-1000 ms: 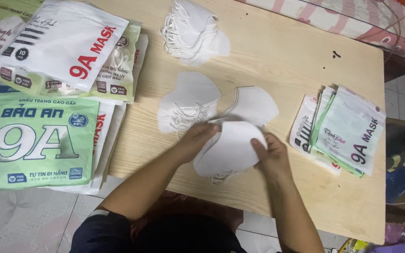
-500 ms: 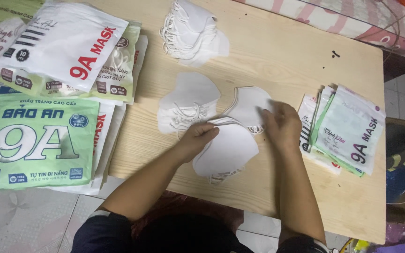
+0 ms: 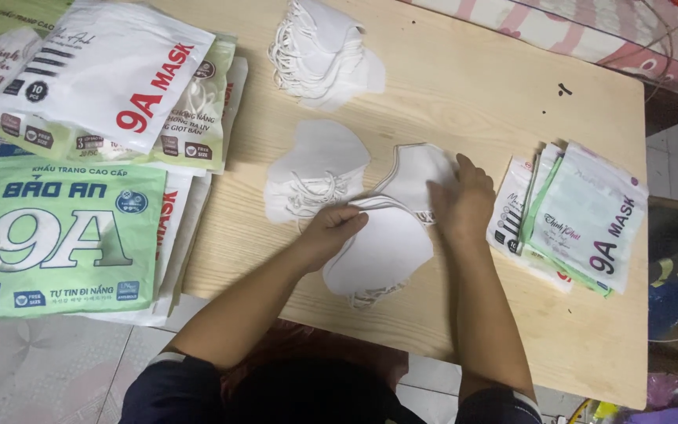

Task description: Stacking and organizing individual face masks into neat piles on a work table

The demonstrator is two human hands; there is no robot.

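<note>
Left hand [image 3: 337,232] is pinching the upper edge of a folded white mask [image 3: 382,251]; right hand [image 3: 461,202] is pressing a second mask [image 3: 416,174] at one o'clock, on the wooden table [image 3: 464,94].

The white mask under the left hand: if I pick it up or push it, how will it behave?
Probably floppy: the white mask lies flat and thin on the wooden table. Likely very light, so a push from the left hand should slide it easily. Its thin ear loops stick out at the bottom edge and could snag neighbouring masks.
</note>
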